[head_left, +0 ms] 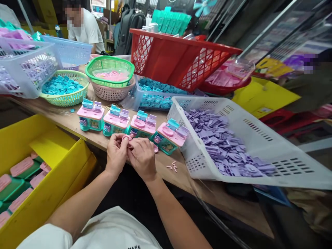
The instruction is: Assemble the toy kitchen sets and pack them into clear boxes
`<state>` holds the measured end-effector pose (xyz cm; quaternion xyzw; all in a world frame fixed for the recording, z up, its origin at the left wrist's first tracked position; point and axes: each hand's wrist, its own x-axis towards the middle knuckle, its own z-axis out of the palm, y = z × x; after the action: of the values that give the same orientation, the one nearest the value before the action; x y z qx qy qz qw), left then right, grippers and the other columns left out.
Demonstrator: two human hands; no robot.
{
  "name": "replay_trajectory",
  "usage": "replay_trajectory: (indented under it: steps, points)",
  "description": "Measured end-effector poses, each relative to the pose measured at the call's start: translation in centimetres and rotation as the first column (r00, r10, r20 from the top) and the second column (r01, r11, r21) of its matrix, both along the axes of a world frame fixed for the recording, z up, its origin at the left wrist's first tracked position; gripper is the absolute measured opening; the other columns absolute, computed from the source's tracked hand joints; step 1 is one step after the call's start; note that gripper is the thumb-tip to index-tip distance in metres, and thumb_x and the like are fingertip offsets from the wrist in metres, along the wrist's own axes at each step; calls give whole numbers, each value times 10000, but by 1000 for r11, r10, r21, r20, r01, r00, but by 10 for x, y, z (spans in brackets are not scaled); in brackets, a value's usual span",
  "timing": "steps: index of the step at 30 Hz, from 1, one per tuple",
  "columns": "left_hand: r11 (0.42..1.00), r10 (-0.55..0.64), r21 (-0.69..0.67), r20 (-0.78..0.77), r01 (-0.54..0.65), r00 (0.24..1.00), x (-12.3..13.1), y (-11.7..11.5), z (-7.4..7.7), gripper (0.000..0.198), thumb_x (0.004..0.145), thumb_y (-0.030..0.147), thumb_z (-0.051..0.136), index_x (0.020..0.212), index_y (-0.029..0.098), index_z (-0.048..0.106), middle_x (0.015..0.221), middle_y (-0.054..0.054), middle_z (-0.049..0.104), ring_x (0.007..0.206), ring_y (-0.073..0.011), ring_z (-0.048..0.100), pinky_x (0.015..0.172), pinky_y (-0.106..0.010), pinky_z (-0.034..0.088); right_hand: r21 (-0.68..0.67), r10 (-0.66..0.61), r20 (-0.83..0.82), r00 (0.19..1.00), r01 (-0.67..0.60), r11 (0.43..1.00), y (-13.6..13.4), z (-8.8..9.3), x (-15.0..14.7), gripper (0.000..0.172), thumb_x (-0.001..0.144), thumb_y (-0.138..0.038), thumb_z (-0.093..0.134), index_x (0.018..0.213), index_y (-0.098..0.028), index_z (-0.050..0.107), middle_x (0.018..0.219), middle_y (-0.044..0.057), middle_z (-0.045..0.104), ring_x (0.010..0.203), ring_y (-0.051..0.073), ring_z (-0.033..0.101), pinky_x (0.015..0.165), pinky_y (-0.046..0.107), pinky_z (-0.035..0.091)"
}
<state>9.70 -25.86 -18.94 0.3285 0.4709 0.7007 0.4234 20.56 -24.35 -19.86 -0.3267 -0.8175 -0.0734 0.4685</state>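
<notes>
My left hand (116, 152) pinches a small pink plastic part (127, 137) with a curved rim, just over the table's near edge. The fingers of my right hand (142, 155) are closed at the same part, meeting the left hand; the fingers hide most of it. Just behind my hands stands a row of several toy kitchen units, pink-topped with teal bases, among them the leftmost unit (90, 117) and the rightmost unit (169, 138). The two on the right carry a round pink basin. Several tiny pink hooked pieces (173, 166) lie right of my hands.
On the right, a white crate (249, 138) holds purple parts. A red basket (166, 57) leans above a clear bin (153, 100) of blue parts. Green baskets (110, 71) stand behind. A yellow box (59, 176) with pink-and-green pieces sits at left. A person (86, 29) is at the back.
</notes>
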Motion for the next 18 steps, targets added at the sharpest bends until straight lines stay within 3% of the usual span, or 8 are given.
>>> replay_trajectory:
  steps: [2, 4, 6, 8, 11, 15, 18]
  points:
    - [997, 51, 63, -90, -46, 995, -20, 6, 6, 341, 880, 470, 652, 1016, 159, 613, 971, -84, 723, 892, -175, 705, 809, -297, 573, 29, -42, 100, 994, 39, 999, 19, 12, -21, 173, 1013, -280, 535, 1037, -192, 682, 923, 62, 727, 916, 205, 607, 836, 358, 399]
    - [982, 157, 146, -291, -118, 944, -42, 18, 9, 329, 949, 453, 556, 1084, 159, 619, 1054, -104, 717, 974, -201, 695, 883, -344, 564, 37, -82, 199, 977, 76, 996, 42, 22, -42, 234, 1038, -290, 483, 1054, -198, 697, 919, 63, 723, 918, 210, 588, 832, 361, 367]
    - [946, 306, 258, -528, -194, 792, -64, 33, 10, 305, 993, 391, 472, 1122, 157, 620, 1136, -126, 703, 1070, -227, 665, 978, -398, 527, 11, -106, 300, 948, 108, 994, 65, 31, -59, 261, 1045, -282, 460, 1055, -199, 707, 947, 77, 720, 955, 229, 566, 819, 365, 345]
    - [912, 401, 362, -690, -193, 603, -83, 46, 9, 300, 1009, 318, 411, 1156, 153, 615, 1190, -141, 687, 1140, -239, 631, 1038, -429, 487, -34, -95, 399, 912, 118, 992, 83, 36, -70, 255, 1036, -267, 470, 1010, -194, 713, 995, 93, 716, 986, 246, 540, 790, 361, 330]
    - [914, 382, 400, -806, -59, 452, -101, 61, 3, 318, 1010, 252, 368, 1197, 152, 605, 1150, -130, 692, 1107, -227, 634, 1011, -406, 502, -78, -41, 490, 871, 90, 993, 97, 40, -75, 240, 1026, -237, 479, 977, -185, 708, 1024, 98, 722, 994, 250, 512, 760, 349, 315]
    - [930, 315, 364, -860, 50, 402, -112, 67, -6, 340, 1007, 226, 355, 1235, 140, 592, 1093, -132, 685, 1043, -227, 646, 933, -374, 530, -90, -23, 488, 873, 76, 993, 101, 39, -73, 273, 1042, -287, 456, 1020, -189, 710, 946, 96, 739, 966, 253, 505, 766, 351, 306]
    - [941, 270, 331, -862, 72, 430, -116, 68, -8, 337, 995, 206, 363, 1243, 146, 583, 1094, -125, 677, 1049, -228, 646, 930, -363, 525, -111, -8, 448, 894, 64, 992, 104, 35, -72, 280, 1036, -293, 465, 990, -194, 723, 907, 86, 748, 903, 249, 512, 769, 358, 323]
